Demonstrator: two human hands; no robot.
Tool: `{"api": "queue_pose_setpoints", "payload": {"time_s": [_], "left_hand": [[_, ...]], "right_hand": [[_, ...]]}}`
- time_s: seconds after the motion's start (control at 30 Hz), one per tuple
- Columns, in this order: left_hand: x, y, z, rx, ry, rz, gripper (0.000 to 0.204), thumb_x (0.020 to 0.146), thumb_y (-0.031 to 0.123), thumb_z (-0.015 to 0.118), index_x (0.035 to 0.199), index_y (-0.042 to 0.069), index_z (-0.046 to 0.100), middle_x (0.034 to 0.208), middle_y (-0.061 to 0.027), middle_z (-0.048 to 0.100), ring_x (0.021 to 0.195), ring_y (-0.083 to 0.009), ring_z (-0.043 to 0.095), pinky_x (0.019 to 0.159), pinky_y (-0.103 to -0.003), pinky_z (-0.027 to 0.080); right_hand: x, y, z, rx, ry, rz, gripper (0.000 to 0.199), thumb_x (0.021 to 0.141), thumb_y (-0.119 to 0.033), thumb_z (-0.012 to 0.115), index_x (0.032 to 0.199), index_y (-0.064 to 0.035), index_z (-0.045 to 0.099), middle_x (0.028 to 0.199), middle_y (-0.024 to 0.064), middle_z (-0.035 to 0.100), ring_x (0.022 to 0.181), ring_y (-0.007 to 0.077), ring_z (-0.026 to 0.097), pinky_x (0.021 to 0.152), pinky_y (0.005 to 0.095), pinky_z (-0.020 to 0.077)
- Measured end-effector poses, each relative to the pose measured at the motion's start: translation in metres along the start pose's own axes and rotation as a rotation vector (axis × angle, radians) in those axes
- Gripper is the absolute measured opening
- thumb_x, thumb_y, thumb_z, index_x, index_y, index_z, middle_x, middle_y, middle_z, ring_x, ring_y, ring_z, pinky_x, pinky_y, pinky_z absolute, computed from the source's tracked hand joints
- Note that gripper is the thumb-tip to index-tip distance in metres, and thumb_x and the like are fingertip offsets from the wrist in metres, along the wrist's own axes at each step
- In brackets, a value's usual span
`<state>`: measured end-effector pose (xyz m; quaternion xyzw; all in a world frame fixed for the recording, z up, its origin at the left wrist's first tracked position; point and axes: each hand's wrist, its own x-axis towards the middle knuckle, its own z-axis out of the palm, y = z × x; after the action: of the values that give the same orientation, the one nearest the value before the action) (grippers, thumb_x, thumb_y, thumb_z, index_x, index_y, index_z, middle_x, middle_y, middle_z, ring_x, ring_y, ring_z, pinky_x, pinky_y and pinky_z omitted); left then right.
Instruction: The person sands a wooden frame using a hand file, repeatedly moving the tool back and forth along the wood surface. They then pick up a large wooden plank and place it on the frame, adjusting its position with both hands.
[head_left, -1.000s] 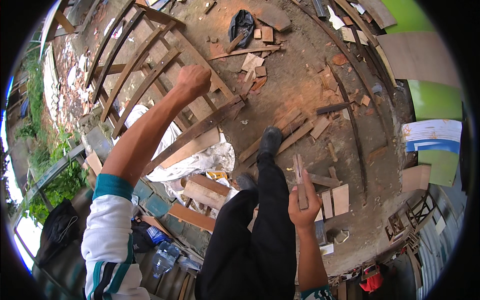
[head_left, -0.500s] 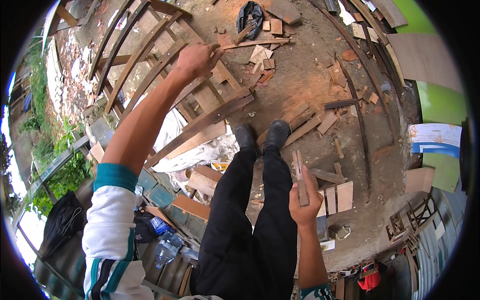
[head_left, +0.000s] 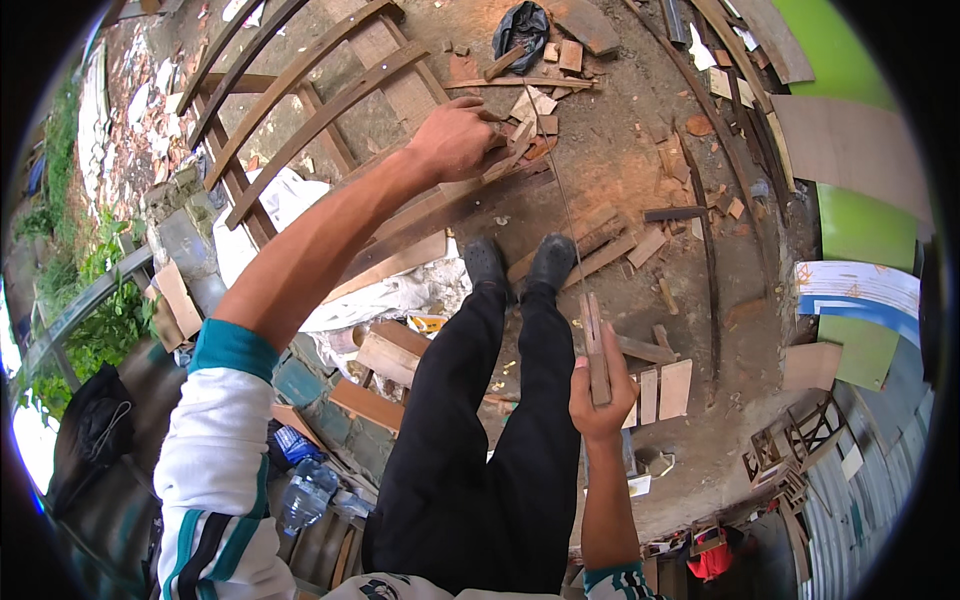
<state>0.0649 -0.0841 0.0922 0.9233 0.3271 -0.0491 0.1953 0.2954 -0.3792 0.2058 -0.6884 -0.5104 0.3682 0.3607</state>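
My left hand (head_left: pixel 460 142) reaches forward with its fingers curled at the edge of a slatted wooden frame (head_left: pixel 345 112), closed on it; the exact grip is hidden under the hand. The frame's near boards look smeared by motion. Held upright in my right hand (head_left: pixel 604 400) is a wooden handle (head_left: pixel 597 355), slotted at its far end. From that slot a thin dark strip (head_left: pixel 560 185) runs forward, like a saw blade seen edge-on.
Wood offcuts (head_left: pixel 600 240) lie around my shoes (head_left: pixel 550 262). A black plastic bag (head_left: pixel 522 35) sits farther ahead. White sacking (head_left: pixel 270 215) lies under the frame. Plastic bottles (head_left: pixel 308 492) stand at lower left, and long timber strips (head_left: pixel 708 240) lie to the right.
My left hand has moved right and slightly nearer, and the slatted frame has shifted and tilted with it. The thin strip from the handle now shows. My right hand has barely moved.
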Motion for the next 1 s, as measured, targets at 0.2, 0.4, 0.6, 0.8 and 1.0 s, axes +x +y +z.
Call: {"api": "queue_pose_setpoints", "payload": {"time_s": [0.2, 0.4, 0.6, 0.8, 1.0], "left_hand": [[-0.063, 0.066, 0.050, -0.240, 0.624, -0.505, 0.019, 0.092, 0.022, 0.069, 0.105, 0.008, 0.073, 0.118, -0.0104, 0.070, 0.124, -0.0268, 0.058, 0.111, -0.043, 0.038], [-0.059, 0.076, 0.094, -0.108, 0.792, -0.802, 0.037, 0.093, 0.025, 0.067, 0.126, 0.009, 0.060, 0.148, -0.0133, 0.046, 0.142, -0.0330, 0.037, 0.118, -0.050, 0.025], [-0.046, 0.078, 0.102, -0.013, 0.800, -0.876, 0.036, 0.095, 0.029, 0.062, 0.125, 0.009, 0.060, 0.149, -0.0175, 0.043, 0.144, -0.0363, 0.034, 0.119, -0.053, 0.024], [-0.044, 0.076, 0.105, 0.089, 0.844, -0.837, 0.027, 0.095, 0.028, 0.061, 0.114, 0.011, 0.068, 0.147, -0.0190, 0.047, 0.140, -0.0385, 0.040, 0.117, -0.052, 0.027], [-0.039, 0.070, 0.108, 0.115, 0.997, -0.737, 0.026, 0.090, 0.025, 0.064, 0.102, 0.002, 0.068, 0.141, -0.0250, 0.052, 0.135, -0.0404, 0.046, 0.111, -0.050, 0.041]], "right_hand": [[-0.011, -0.012, 0.020, -0.021, 0.009, 0.007, 0.050, 0.084, -0.002, 0.067, 0.132, 0.0107, 0.060, 0.109, 0.0254, 0.073, 0.077, 0.0253, 0.076, 0.066, 0.0316, 0.0568], [-0.013, 0.007, 0.031, -0.035, -0.064, -0.009, 0.050, 0.085, -0.003, 0.067, 0.133, 0.0084, 0.060, 0.109, 0.0244, 0.074, 0.079, 0.0245, 0.076, 0.067, 0.0314, 0.0567], [-0.010, 0.035, 0.044, -0.005, -0.095, -0.026, 0.051, 0.086, -0.003, 0.066, 0.135, 0.0093, 0.058, 0.107, 0.0239, 0.074, 0.076, 0.0191, 0.075, 0.064, 0.0286, 0.0551], [-0.005, 0.060, 0.047, 0.065, -0.108, -0.125, 0.052, 0.091, -0.007, 0.062, 0.139, 0.0098, 0.054, 0.106, 0.0169, 0.073, 0.081, 0.0134, 0.066, 0.073, 0.0274, 0.0536], [-0.005, 0.087, 0.051, 0.137, -0.109, -0.195, 0.052, 0.088, -0.002, 0.063, 0.138, 0.0107, 0.055, 0.085, 0.0123, 0.073, 0.066, 0.0078, 0.062, 0.060, 0.0246, 0.0514]]}}
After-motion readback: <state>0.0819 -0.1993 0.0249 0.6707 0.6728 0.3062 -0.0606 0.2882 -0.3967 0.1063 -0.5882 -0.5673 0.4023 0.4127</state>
